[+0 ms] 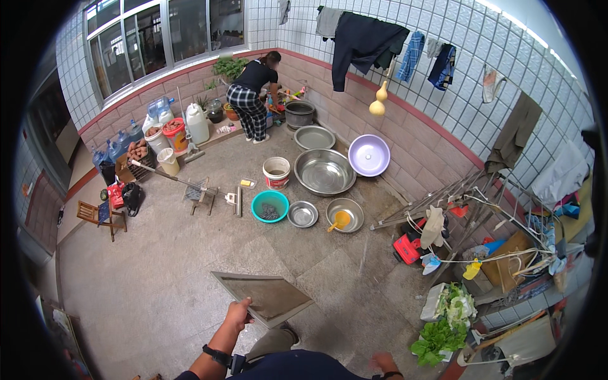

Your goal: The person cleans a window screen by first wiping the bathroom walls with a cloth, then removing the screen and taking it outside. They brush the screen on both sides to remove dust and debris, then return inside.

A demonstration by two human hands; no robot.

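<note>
My left hand (240,314) grips the near edge of a flat framed screen panel (270,297), thumb on top, and the panel is held tilted above the floor at the lower middle. Low at the right of my body is my right hand (385,363), blurred and away from the panel; whether its fingers are apart is unclear. Beyond the panel stand a teal basin (270,216) with dark cloth in water, a small steel basin (302,214), and a steel basin (351,227) holding a yellow dipper (340,220).
A person (251,90) bends near the back wall. A squeegee mop (236,202) rests across a small stool. A wooden folding chair (92,212) stands left. At right are a metal rack (475,194), a red toy car (406,248) and leafy greens (439,338).
</note>
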